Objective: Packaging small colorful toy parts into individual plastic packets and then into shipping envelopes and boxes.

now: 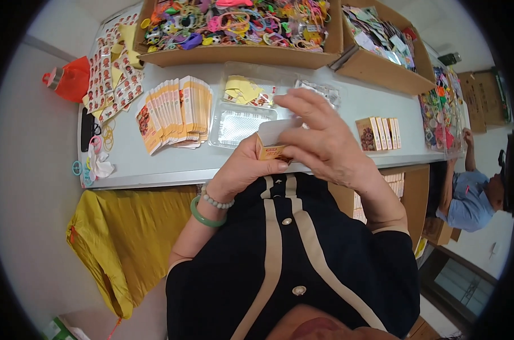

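My left hand (237, 171) is closed around a small orange carton (270, 152) in front of my chest, thumb along its front. The carton's top stands open with a white flap raised. Over its right side is my right hand (331, 139), fingers bent and apart, the thumb side against the carton; part of the carton is hidden behind it. Just beyond is a clear plastic tray (216, 133) with yellow paper pieces and small stickers in one compartment. To the left lies a fanned stack of flat orange cartons (177, 113). Several filled-out cartons (378, 134) stand in a row on the right.
Cardboard boxes of colourful trinkets (234, 28) and small packets (381, 39) line the back of the table. Sticker sheets (112, 73) and rubber bands (107, 137) lie at left. Below the right edge is a box of cartons (395, 184). A person in blue (466, 198) works at far right.
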